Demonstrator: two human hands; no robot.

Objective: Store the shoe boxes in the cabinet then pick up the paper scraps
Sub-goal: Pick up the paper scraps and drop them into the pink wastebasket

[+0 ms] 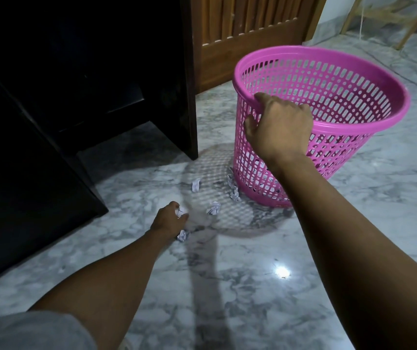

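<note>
A pink perforated basket [354, 79] stands tilted on the marble floor, and my right hand [278, 127] grips its near rim. My left hand [168, 219] reaches down to the floor, fingers closed around a crumpled paper scrap [180, 212]. Another scrap [182, 234] lies just under that hand. More scraps lie loose: one [196, 184] further back, one [213, 207] to the right, and two [234, 189] against the basket's base. No shoe boxes are visible.
A dark cabinet [76, 97] fills the left side, its corner post [189, 97] standing close to the basket. A wooden door [248, 34] is behind. A pale wooden frame [414, 24] stands at the far right. A light glare [282, 271] shines on the floor.
</note>
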